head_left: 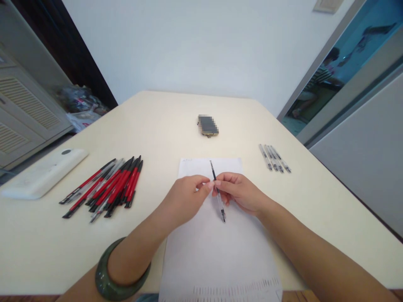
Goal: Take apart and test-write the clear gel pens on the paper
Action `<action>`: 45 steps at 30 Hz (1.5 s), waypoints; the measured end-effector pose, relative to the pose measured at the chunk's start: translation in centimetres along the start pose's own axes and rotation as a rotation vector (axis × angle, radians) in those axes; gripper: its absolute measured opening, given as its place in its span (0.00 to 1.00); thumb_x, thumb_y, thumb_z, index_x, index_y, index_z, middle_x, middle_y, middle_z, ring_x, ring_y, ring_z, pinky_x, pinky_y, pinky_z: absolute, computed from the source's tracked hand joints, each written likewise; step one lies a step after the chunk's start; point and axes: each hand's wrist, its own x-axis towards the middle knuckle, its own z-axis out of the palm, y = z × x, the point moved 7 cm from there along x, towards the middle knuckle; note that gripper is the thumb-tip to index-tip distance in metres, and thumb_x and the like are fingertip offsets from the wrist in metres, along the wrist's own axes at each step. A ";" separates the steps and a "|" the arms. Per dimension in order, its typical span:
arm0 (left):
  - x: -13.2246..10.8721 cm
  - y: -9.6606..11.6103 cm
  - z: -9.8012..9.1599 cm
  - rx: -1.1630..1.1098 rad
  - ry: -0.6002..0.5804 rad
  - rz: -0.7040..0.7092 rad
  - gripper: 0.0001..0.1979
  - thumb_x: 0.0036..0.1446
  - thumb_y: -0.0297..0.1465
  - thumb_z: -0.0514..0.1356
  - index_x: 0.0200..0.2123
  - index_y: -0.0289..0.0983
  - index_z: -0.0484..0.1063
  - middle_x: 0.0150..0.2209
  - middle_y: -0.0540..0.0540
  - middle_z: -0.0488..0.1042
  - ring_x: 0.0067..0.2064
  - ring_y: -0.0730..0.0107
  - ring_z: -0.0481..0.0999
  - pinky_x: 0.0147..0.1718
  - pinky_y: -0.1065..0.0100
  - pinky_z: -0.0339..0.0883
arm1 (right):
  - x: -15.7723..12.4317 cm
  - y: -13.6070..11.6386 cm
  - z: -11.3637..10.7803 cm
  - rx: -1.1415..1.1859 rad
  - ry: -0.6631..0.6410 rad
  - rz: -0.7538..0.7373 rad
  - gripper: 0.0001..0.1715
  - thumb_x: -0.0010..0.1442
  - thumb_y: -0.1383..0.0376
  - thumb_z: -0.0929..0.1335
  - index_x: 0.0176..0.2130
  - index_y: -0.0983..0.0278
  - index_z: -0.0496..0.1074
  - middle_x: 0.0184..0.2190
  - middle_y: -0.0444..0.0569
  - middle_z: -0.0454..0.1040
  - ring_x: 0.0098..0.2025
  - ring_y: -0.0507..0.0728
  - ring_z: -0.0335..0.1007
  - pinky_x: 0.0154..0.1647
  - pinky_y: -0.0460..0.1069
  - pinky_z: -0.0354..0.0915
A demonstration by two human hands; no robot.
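Note:
Above a sheet of white paper (217,251), both hands meet at a slim pen (221,206) with a clear lower barrel and a dark, thin, refill-like upper part. My left hand (189,197) is closed, thumb and forefinger pinching the pen near its middle. From the other side, my right hand (241,191) grips it at the same spot, its other fingers curled below. The pen slants slightly, its thin end pointing away from me. My fingertips hide where the dark part meets the barrel. Rows of short pen strokes run along the paper's near edge.
Left of the paper lies a pile of red, black and clear pens (116,184), with a white oblong device (47,174) beyond it. Several clear pens (273,158) lie in a row at right. A pixelated dark object (208,125) sits farther back. A person (317,79) shows through the doorway.

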 end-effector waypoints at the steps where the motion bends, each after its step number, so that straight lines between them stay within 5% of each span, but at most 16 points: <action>1: -0.2 0.3 0.7 -0.044 -0.043 0.001 0.17 0.55 0.41 0.45 0.30 0.38 0.69 0.23 0.51 0.69 0.24 0.72 0.67 0.23 0.73 0.55 | 0.0 0.0 0.0 0.012 -0.004 -0.004 0.10 0.50 0.61 0.65 0.26 0.66 0.66 0.20 0.42 0.65 0.18 0.46 0.55 0.19 0.43 0.54; 10: -0.6 0.1 3.6 -0.382 -0.208 -0.120 0.14 0.51 0.38 0.51 0.39 0.37 0.64 0.27 0.49 0.70 0.24 0.73 0.71 0.21 0.73 0.59 | 0.0 0.4 -0.6 0.052 0.031 0.029 0.14 0.47 0.58 0.67 0.27 0.68 0.69 0.22 0.47 0.69 0.22 0.48 0.62 0.26 0.46 0.59; 18: -0.7 -0.8 4.5 -0.327 -0.155 -0.118 0.09 0.53 0.32 0.47 0.34 0.37 0.64 0.24 0.51 0.68 0.22 0.75 0.69 0.19 0.74 0.59 | -0.3 -0.7 -1.9 -0.423 0.195 -0.058 0.17 0.44 0.55 0.67 0.22 0.68 0.68 0.17 0.43 0.64 0.20 0.47 0.55 0.20 0.44 0.51; 26: -1.0 -0.6 4.7 -0.264 -0.190 -0.092 0.09 0.55 0.35 0.46 0.32 0.38 0.63 0.20 0.53 0.67 0.20 0.76 0.66 0.18 0.76 0.56 | -0.2 -1.4 -2.5 -0.198 0.278 -0.122 0.15 0.49 0.55 0.64 0.27 0.66 0.65 0.20 0.42 0.62 0.19 0.46 0.53 0.19 0.44 0.53; 45: -0.9 -0.2 4.5 -0.205 -0.195 -0.063 0.14 0.55 0.39 0.44 0.24 0.37 0.60 0.18 0.52 0.65 0.20 0.75 0.65 0.19 0.73 0.54 | 0.1 -1.0 -2.8 -0.064 0.310 -0.164 0.13 0.49 0.58 0.65 0.27 0.66 0.65 0.18 0.41 0.60 0.18 0.46 0.52 0.19 0.44 0.52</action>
